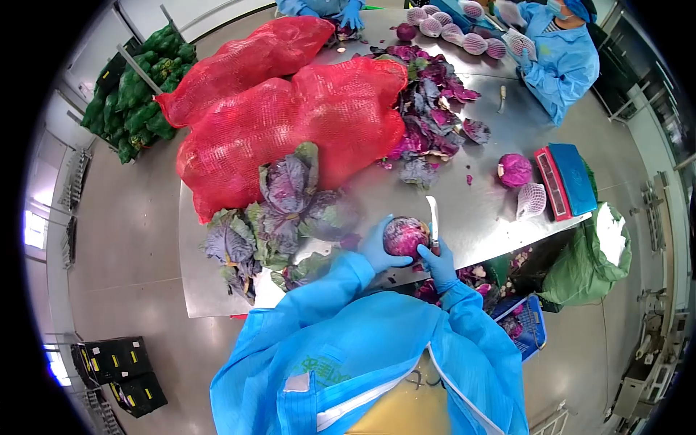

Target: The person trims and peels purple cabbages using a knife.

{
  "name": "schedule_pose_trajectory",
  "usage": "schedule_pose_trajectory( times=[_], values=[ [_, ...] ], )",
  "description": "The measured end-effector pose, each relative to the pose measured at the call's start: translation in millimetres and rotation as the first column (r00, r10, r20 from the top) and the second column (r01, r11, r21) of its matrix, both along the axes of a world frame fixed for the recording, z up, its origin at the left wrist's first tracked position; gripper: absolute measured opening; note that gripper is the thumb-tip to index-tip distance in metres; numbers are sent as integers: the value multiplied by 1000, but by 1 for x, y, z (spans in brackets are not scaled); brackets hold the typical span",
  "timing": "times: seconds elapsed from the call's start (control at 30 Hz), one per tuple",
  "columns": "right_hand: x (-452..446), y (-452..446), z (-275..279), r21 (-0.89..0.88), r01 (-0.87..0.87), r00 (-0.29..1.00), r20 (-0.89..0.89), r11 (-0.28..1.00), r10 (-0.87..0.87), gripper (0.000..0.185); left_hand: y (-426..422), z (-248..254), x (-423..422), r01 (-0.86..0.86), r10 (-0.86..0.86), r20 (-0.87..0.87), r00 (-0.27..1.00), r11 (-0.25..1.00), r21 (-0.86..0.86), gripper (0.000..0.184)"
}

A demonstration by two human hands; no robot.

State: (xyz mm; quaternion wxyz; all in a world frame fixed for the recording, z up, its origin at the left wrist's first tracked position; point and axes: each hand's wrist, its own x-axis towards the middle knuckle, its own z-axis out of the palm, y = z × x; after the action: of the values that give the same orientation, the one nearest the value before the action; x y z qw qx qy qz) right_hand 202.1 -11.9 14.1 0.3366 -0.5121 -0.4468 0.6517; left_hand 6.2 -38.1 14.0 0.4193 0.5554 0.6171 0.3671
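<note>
A trimmed red cabbage (406, 238) is held over the near edge of the steel table by my gloved left hand (375, 245), its fingers wrapped around the left side. My gloved right hand (440, 267) grips a knife (433, 210) by its handle, the curved blade pointing up and away from me. The right thumb touches or nearly touches the cabbage's lower right side. To the left are untrimmed red cabbages (284, 185) with large outer leaves. Another trimmed cabbage (515, 170) sits toward the right, beside one in a white foam net (531, 201).
Full red mesh sacks (290, 116) and a pile of loose leaves (431, 109) cover much of the steel table (489, 217). A red-and-blue box (562, 181) stands at the right edge. Below are a blue basket (533, 326) and green bag (587, 268). Two co-workers (562, 61) stand across the table.
</note>
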Motion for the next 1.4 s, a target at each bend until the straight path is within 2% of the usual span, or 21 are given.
schedule_pose_trajectory(
  times=[0.07,0.1,0.17,0.2,0.27,0.33,0.37,0.43,0.5,0.53,0.57,0.6,0.67,0.73,0.77,0.8,0.87,0.9,1.03,1.1,1.4],
  values=[
    [-6,-2,-11,-34,-1,987,-163,999,-4,54,-5,8,-3,0,-2,-99,995,1000,-17,116],
    [-10,-4,-10,-26,-7,977,-212,1000,1,57,-7,7,-6,11,-14,-96,995,999,-34,116],
    [-13,-2,-28,-63,-15,964,-265,998,-2,66,-5,3,-12,45,-42,-272,961,999,5,115],
    [-14,0,-25,-66,-13,966,-259,998,-4,58,-1,12,-14,61,-56,-253,966,998,12,111],
    [-19,3,-21,-35,-15,987,-161,999,9,32,8,23,-12,148,-111,-372,922,986,75,107],
    [-22,0,-16,-18,71,988,-133,997,-73,29,13,17,-10,120,-53,-382,923,981,154,106],
    [-23,1,-16,-22,162,983,-81,987,-163,29,13,2,-10,77,-26,-316,948,986,151,107],
    [-21,-6,-14,-29,268,963,-25,963,-269,30,15,0,-13,102,-55,-327,944,987,128,109],
    [-17,-12,-9,231,393,901,98,890,-423,32,16,-2,-15,123,-76,-327,942,984,127,110],
    [-17,-15,0,225,405,895,100,886,-435,32,17,0,-16,118,-81,-299,951,987,109,108],
    [-16,-20,10,324,302,845,344,896,-410,32,17,1,-17,113,-85,-272,959,990,89,106],
    [-16,-25,19,386,175,730,566,906,-383,32,16,1,-17,127,-101,-272,957,989,80,106],
    [-16,-30,17,430,130,710,589,894,-387,29,17,1,-17,119,-85,-274,958,987,111,106],
    [-17,-31,5,573,-51,697,607,818,-382,27,19,2,-17,135,-96,-288,953,983,120,106],
    [-15,-33,1,535,-120,676,661,836,-325,26,20,4,-16,147,-104,-318,942,983,112,109],
    [-16,-35,5,530,-118,678,660,840,-322,26,20,6,-16,156,-112,-347,931,982,102,112],
    [-18,-36,13,328,-230,708,702,916,-73,25,22,10,-13,148,-110,-346,932,985,87,112],
    [-19,-36,21,263,-272,656,754,926,-21,22,22,11,-12,143,-109,-342,933,987,77,112],
    [-14,-29,18,249,-324,664,747,912,32,21,23,10,-7,156,-113,-385,916,984,81,111],
    [-12,-27,20,217,-386,618,782,897,77,20,24,12,-5,153,-118,-420,900,987,50,111],
    [0,-26,35,190,-425,628,766,885,137,20,26,23,6,139,-106,-442,891,989,44,104]
  ],
)
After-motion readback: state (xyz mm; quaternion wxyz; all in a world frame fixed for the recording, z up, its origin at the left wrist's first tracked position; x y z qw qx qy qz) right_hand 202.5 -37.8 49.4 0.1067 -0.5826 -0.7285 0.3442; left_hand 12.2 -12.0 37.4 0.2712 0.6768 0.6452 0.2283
